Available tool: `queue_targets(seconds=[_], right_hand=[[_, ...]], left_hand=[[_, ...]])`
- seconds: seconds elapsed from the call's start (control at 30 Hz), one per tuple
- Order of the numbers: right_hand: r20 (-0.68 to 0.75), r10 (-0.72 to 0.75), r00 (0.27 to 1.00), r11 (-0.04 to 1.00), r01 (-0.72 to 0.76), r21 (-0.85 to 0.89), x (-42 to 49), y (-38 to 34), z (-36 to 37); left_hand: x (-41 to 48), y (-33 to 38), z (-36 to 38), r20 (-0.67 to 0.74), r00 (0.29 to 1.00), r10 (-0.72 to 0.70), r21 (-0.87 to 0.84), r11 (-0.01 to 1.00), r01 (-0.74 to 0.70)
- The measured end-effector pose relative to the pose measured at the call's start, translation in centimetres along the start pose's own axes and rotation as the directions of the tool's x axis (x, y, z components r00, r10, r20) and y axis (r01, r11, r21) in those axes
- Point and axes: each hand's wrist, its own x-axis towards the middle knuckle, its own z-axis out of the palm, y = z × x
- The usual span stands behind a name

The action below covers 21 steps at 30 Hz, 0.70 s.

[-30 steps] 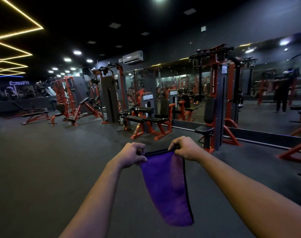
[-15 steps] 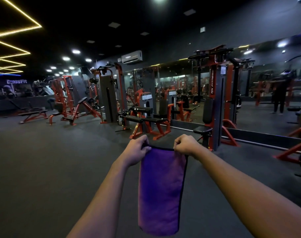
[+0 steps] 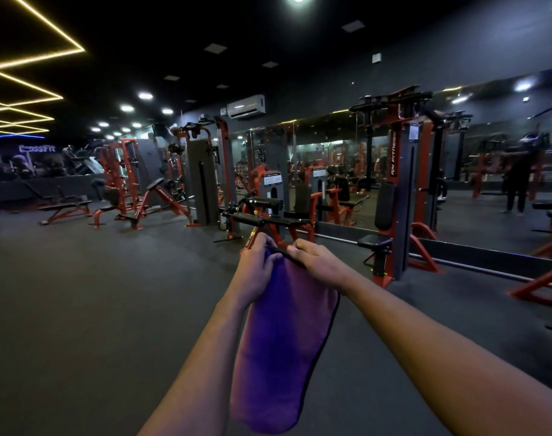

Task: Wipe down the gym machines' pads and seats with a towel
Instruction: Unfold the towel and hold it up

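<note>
A purple towel (image 3: 281, 350) with a dark hem hangs in front of me, folded lengthwise. My left hand (image 3: 256, 265) grips its top left corner and my right hand (image 3: 318, 262) pinches the top edge close beside it. Ahead stands a red and grey machine with a black seat (image 3: 373, 240) and a black back pad (image 3: 384, 209). Just beyond my hands is a low red machine with black roller pads (image 3: 262, 203).
A long wall mirror (image 3: 488, 184) runs along the right behind the machines. Red benches (image 3: 67, 209) and racks stand at the back left. Dark rubber floor (image 3: 95, 309) spreads wide on the left. A red frame leg (image 3: 539, 281) reaches in from the right.
My hands have drawn together, narrowing and folding the towel's top edge. The machines look nearer and larger than before.
</note>
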Motion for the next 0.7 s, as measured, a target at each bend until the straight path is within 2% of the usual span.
queue_targets(seconds=[0.13,0.2,0.27,0.33,0.43,0.5,0.63,0.7], right_hand=[[-0.042,-0.112,0.993,0.985,0.105,-0.140,0.2,-0.5,0.8],[-0.097,-0.139,0.985,0.980,0.123,-0.156,0.3,-0.6,0.7],[-0.156,-0.147,0.977,0.982,0.124,-0.145,0.3,-0.6,-0.1],[-0.189,-0.140,0.972,0.978,0.106,-0.181,0.5,-0.5,-1.0],[-0.149,-0.102,0.984,0.965,0.061,-0.256,0.9,-0.1,-1.6],[-0.164,-0.105,0.981,0.962,0.059,-0.267,1.0,0.1,-1.8],[-0.316,-0.209,0.926,0.957,0.127,-0.261,0.5,-0.4,-2.6],[-0.393,-0.213,0.894,0.962,0.122,-0.245,0.4,-0.5,-3.0]], left_hand=[[-0.4,0.8,-0.3,-0.082,0.997,-0.013,-0.102,0.995,0.004],[-1.4,0.6,-0.5,0.037,0.989,-0.146,-0.221,0.964,0.151],[-2.7,0.0,-0.4,0.243,0.931,-0.273,-0.213,0.921,0.326],[-3.7,-1.4,0.3,0.270,0.924,-0.273,-0.083,0.949,0.304],[-3.5,-2.3,0.9,0.184,0.957,-0.226,-0.030,0.972,0.235],[-2.7,-2.2,1.0,0.127,0.977,-0.174,-0.052,0.982,0.181],[-2.7,-2.1,0.9,0.081,0.982,-0.173,-0.189,0.964,0.185],[-3.3,-2.6,1.2,0.137,0.976,-0.170,-0.179,0.965,0.194]])
